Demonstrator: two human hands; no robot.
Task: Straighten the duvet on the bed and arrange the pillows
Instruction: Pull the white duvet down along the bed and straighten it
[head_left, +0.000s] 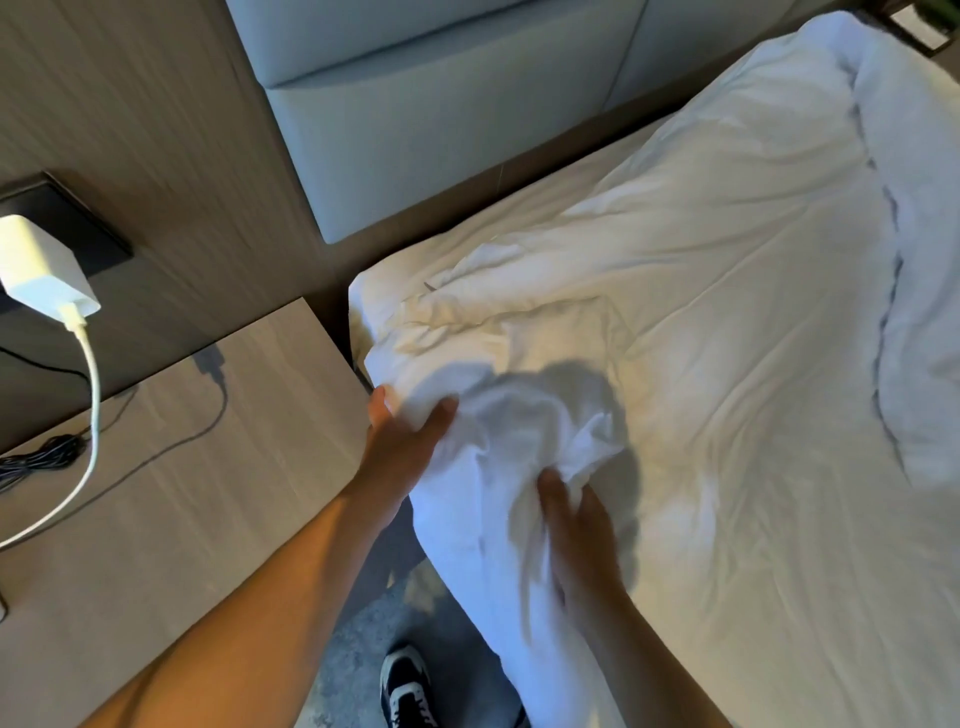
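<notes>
A white duvet covers the bed, creased, with a bunched corner at the bed's near left edge. My left hand grips that corner from the left side, thumb on top of the cloth. My right hand grips a gathered fold of the same duvet a little to the right, with its fingertips sunk in the cloth. A thick rolled fold of the duvet runs along the far right. No pillow can be picked out.
A wooden bedside table stands left of the bed with a black cable on it. A white charger with a white cord sits in a wall socket. A grey padded headboard rises behind. My shoe is on the grey floor.
</notes>
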